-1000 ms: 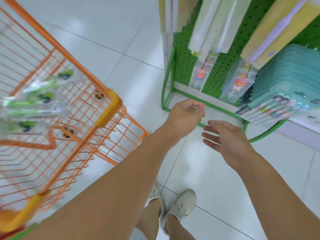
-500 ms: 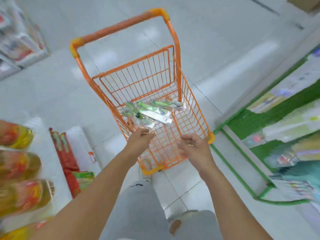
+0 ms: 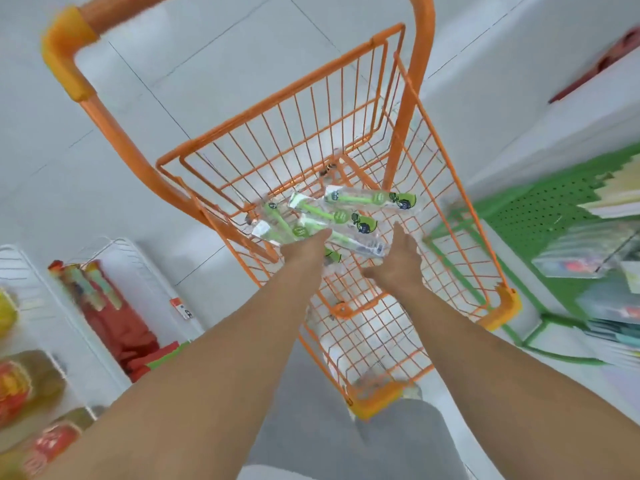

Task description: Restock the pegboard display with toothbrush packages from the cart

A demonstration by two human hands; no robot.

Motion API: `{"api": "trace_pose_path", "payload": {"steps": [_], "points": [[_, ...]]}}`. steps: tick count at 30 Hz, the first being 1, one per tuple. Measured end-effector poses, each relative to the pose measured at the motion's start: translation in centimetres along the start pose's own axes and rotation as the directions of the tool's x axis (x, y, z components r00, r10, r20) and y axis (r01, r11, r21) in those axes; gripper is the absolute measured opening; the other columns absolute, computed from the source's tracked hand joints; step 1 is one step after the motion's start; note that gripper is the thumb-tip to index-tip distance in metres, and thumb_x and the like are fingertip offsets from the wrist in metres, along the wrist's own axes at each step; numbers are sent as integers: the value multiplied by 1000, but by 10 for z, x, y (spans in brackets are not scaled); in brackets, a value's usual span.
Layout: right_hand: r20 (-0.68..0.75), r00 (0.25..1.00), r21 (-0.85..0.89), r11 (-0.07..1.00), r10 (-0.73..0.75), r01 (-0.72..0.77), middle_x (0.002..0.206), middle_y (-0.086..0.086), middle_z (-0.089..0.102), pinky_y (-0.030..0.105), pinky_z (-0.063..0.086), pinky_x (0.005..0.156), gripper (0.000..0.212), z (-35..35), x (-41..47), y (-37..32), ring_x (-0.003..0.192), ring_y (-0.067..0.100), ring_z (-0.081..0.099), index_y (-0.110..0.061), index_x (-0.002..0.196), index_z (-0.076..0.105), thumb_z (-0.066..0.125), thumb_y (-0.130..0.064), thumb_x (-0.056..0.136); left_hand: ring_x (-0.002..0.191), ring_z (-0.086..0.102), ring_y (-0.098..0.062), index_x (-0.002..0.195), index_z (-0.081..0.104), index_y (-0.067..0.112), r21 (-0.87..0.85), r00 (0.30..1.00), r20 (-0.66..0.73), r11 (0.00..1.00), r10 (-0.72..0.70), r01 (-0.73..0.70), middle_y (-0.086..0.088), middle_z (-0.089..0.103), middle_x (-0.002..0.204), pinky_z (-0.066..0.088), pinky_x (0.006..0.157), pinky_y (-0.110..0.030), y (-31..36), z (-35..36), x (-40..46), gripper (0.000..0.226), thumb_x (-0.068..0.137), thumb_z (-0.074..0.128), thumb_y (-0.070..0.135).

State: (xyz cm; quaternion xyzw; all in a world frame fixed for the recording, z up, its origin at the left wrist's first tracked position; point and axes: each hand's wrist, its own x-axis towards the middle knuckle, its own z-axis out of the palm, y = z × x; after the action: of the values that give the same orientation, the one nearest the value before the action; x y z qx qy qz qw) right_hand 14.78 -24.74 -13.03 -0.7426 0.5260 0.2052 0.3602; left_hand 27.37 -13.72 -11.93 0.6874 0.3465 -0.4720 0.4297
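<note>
Several clear toothbrush packages [image 3: 341, 213] with green brushes lie in a loose pile in the orange wire cart [image 3: 446, 202] in front of me. Both my arms reach down into the basket. My left hand [image 3: 304, 249] stretches forward, its fingertips touching the near edge of the pile. My right hand [image 3: 398, 263] is beside it with straight fingers and its thumb spread to the left, close to the end of one package; I cannot tell whether it touches. The green pegboard display [image 3: 540, 213] stands at the right, blurred.
The cart's orange handle [image 3: 65, 46] arches at the upper left. At the left stand a white wire rack [image 3: 138, 265], red packs [image 3: 114, 327] and blurred bottles [image 3: 31, 379]. Boxed goods [image 3: 602, 306] sit low on the pegboard stand. The floor is white tile.
My view swung from the pegboard to the cart. Both hands moved forward from the cart's near rim into the basket, up to the toothbrush packages.
</note>
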Motion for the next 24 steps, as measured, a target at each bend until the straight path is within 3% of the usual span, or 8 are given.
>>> {"api": "trace_pose_path", "payload": {"steps": [5, 8, 10, 12, 14, 19, 23, 24], "points": [[-273, 962, -172, 984, -13, -36, 168, 12, -1, 47, 24, 122, 116, 0, 2, -8, 155, 36, -1, -23, 161, 6, 85, -39, 77, 142, 38, -35, 159, -2, 20, 140, 976, -183, 986, 116, -91, -7, 19, 165, 43, 110, -51, 9, -2, 25, 118, 79, 81, 43], [-596, 770, -319, 947, -228, 33, 167, 13, 13, 43, 9, 124, 84, -31, 2, -11, 154, 34, 8, -18, 158, 22, 65, -41, 89, 141, 41, -34, 158, -11, 28, 163, 967, -207, 980, 149, -117, -6, 21, 165, 42, 111, -47, 13, -10, 38, 119, 82, 80, 33], [-703, 695, -281, 957, -151, -76, 162, 16, 28, 47, 15, 123, 66, -54, 12, -7, 150, 35, 23, -14, 154, 30, 47, -42, 97, 139, 42, -35, 157, -15, 31, 165, 971, -188, 980, 145, -114, -8, 23, 164, 43, 107, -42, 19, -12, 43, 117, 85, 77, 27], [-678, 735, -157, 977, -2, -142, 137, 20, 58, 46, 40, 101, 44, -72, 24, -5, 126, 39, 54, -8, 137, 48, 38, -36, 104, 140, 40, -35, 157, -16, 33, 145, 975, -181, 984, 130, -104, -10, 23, 164, 42, 110, -47, 24, -13, 45, 121, 83, 80, 24], [-611, 788, -97, 980, 78, -173, 112, 20, 67, 37, 37, 74, 34, -83, 33, -8, 103, 39, 64, -5, 119, 58, 35, -29, 109, 142, 39, -34, 157, -14, 32, 141, 970, -208, 986, 123, -94, -10, 21, 164, 43, 110, -49, 28, -13, 43, 125, 79, 84, 22], [-509, 857, -281, 956, -79, -78, 101, 25, 68, 38, 33, 66, 41, -100, 39, -25, 94, 43, 63, -2, 110, 59, 30, -31, 111, 141, 39, -31, 159, -5, 22, 152, 947, -271, 979, 174, -137, -8, 18, 164, 45, 101, -37, 39, -12, 37, 117, 80, 80, 15], [-486, 863, -274, 962, -139, 0, 102, 22, 68, 45, 47, 76, 41, -88, 61, -53, 95, 44, 65, -7, 112, 60, 31, -36, 110, 97, 51, -22, 158, 4, 10, 178, 945, -270, 974, 187, -141, -11, 29, 158, 43, 54, -25, 46, -15, 44, 90, 91, 64, 15], [-486, 861, -268, 963, -154, 21, 102, 21, 68, 45, 48, 76, 41, -85, 66, -61, 95, 44, 65, -8, 112, 61, 31, -36, 110, 95, 52, -20, 158, 3, 9, 171, 946, -269, 975, 183, -140, -11, 31, 156, 44, 53, -26, 47, -17, 47, 89, 92, 61, 16]]}}
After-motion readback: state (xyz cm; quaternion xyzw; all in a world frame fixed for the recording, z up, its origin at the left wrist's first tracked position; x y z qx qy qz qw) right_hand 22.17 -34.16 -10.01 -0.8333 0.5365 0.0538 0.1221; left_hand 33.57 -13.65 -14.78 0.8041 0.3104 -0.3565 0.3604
